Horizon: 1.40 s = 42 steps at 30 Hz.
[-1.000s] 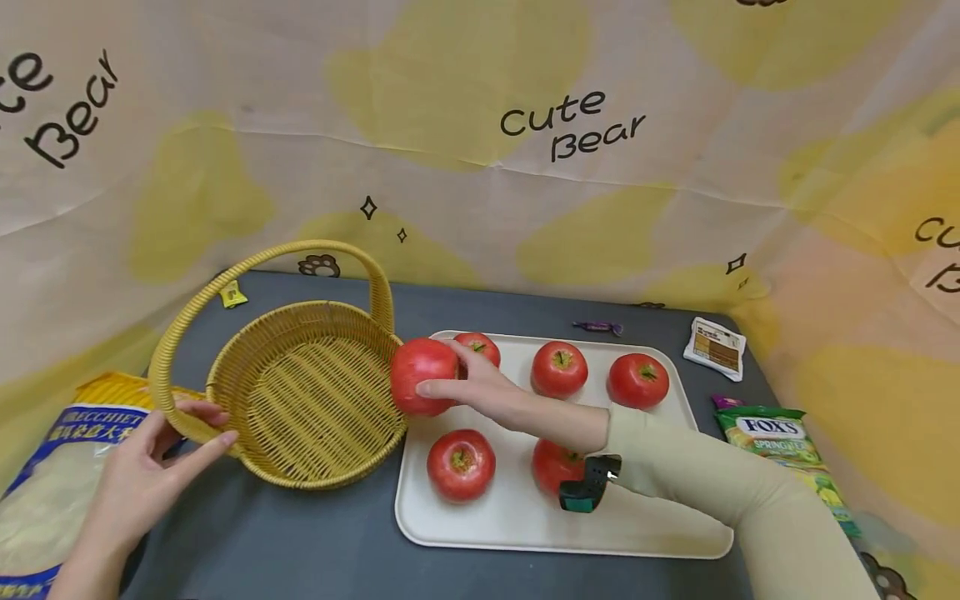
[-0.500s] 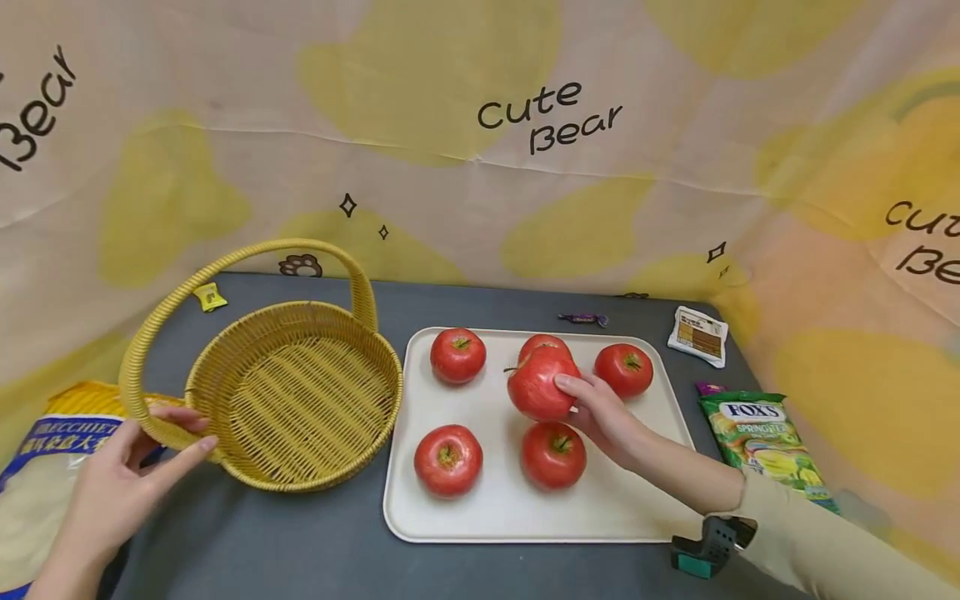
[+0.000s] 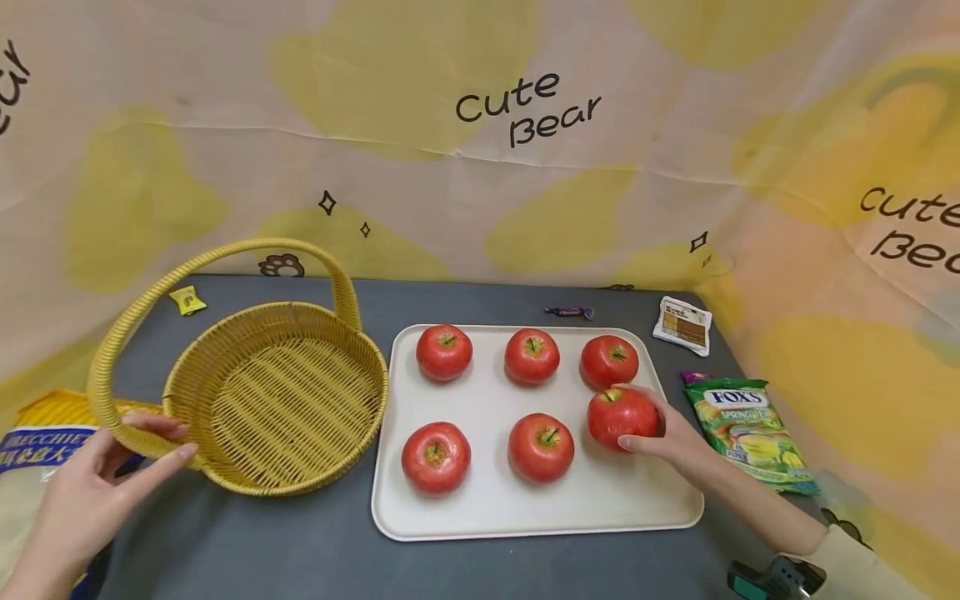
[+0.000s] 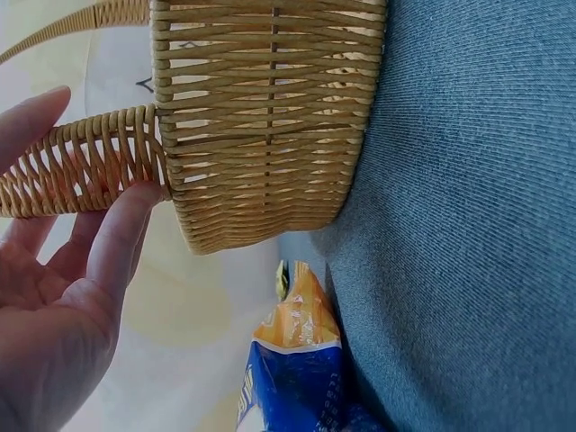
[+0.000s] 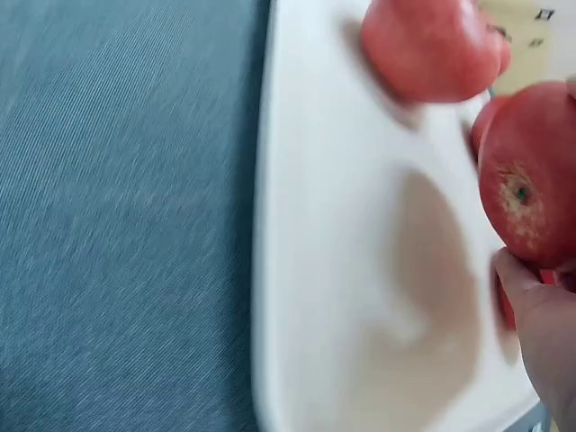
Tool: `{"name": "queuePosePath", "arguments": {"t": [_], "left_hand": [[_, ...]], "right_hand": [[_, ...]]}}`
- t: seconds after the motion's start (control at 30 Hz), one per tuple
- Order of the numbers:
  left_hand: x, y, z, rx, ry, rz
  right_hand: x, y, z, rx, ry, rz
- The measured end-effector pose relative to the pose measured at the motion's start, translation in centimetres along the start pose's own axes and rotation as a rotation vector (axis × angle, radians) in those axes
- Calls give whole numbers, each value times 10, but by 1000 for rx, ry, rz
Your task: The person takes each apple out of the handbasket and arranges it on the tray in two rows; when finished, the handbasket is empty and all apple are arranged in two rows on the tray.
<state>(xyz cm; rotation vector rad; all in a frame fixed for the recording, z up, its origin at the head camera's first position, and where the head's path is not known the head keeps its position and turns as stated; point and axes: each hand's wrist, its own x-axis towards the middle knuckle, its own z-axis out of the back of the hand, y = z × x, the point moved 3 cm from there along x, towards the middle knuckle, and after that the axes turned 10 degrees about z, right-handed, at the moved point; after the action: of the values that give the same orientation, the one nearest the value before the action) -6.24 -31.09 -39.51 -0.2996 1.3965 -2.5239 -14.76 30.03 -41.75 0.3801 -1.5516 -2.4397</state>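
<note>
My left hand (image 3: 93, 492) holds the left base of the handle (image 3: 123, 417) of a yellow wicker basket (image 3: 176, 400). In the left wrist view the thumb and fingers are on either side of the woven handle (image 4: 90, 162). Nothing lies inside the basket. My right hand (image 3: 670, 435) grips a red apple (image 3: 621, 417) over the right part of a white tray (image 3: 487, 517). In the right wrist view that apple (image 5: 531, 171) hangs above the tray, casting a shadow. Several other red apples, such as one at the front left (image 3: 437, 457), sit on the tray in two rows.
A pasta bag (image 3: 45, 450) lies left of the basket, with a small yellow packet (image 3: 187, 300) behind it. Beyond the tray are a purple wrapped candy (image 3: 569, 312) and a white packet (image 3: 682, 325). A green FOX'S bag (image 3: 750, 433) lies to the right.
My right hand has carried the apple from beside the basket rightward across the tray to its right side. The left hand keeps its hold on the handle. The head view has shifted slightly right.
</note>
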Motion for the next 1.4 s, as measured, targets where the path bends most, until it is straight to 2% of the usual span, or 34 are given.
{"name": "queuePosePath", "arguments": {"t": [0.17, 0.37, 0.47, 0.87, 1.27, 1.37, 1.4], "left_hand": [[-1, 1, 2, 17, -11, -10], [0, 3, 0, 7, 7, 7], [0, 5, 1, 1, 10, 17], [0, 4, 2, 6, 13, 45], [1, 2, 1, 11, 16, 23], [1, 1, 3, 57, -10, 29], [0, -1, 4, 81, -57, 32]], "right_hand": [[-4, -14, 0, -110, -10, 141], [-10, -29, -3, -160, -5, 278], [-12, -35, -5, -167, -4, 317], [-15, -37, -8, -265, 49, 328], [-14, -38, -6, -286, 5, 316], [-9, -30, -6, -296, -25, 351], [-7, -26, -5, -300, -48, 377]]}}
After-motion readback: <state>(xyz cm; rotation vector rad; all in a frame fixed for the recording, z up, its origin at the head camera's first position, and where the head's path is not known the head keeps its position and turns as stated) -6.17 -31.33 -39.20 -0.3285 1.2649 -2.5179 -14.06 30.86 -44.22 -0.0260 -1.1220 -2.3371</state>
